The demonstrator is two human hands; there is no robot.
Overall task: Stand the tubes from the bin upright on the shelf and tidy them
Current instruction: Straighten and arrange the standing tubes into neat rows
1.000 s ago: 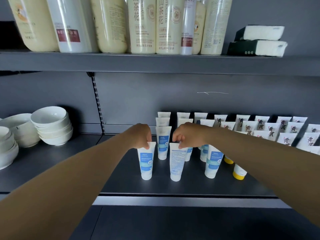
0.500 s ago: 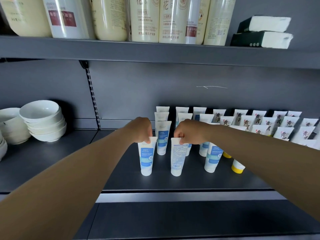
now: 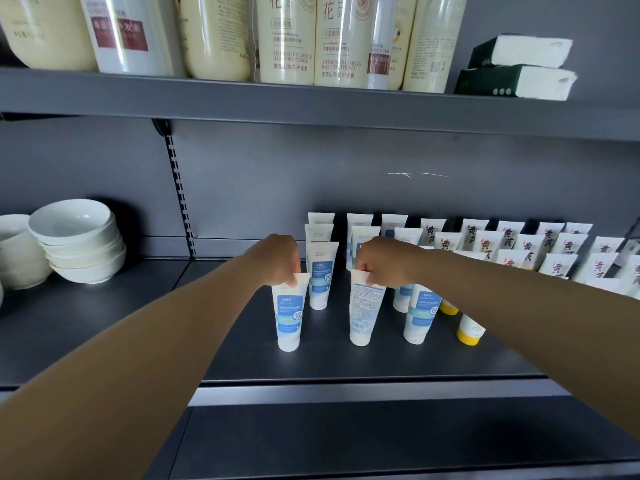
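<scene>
Hands (image 3: 277, 259) atop tubes (image 3: 289, 315) (front edge free)

Stack of white bowls (image 3: 78, 240) at left end of the lower level, more white bowls (image 3: 15, 251) just beside it at the frame edge. Upper shelf (image 3: 311, 102): row of tall cream conditioner bottles (image 3: 285, 36), one white bottle with dark red label (image 3: 128, 32). Two dark-and-white tissue packs (image 3: 516, 69) stacked at right. Grey back panel (image 3: 311, 174) has a thin white scratch (image 3: 417, 174).
</scene>
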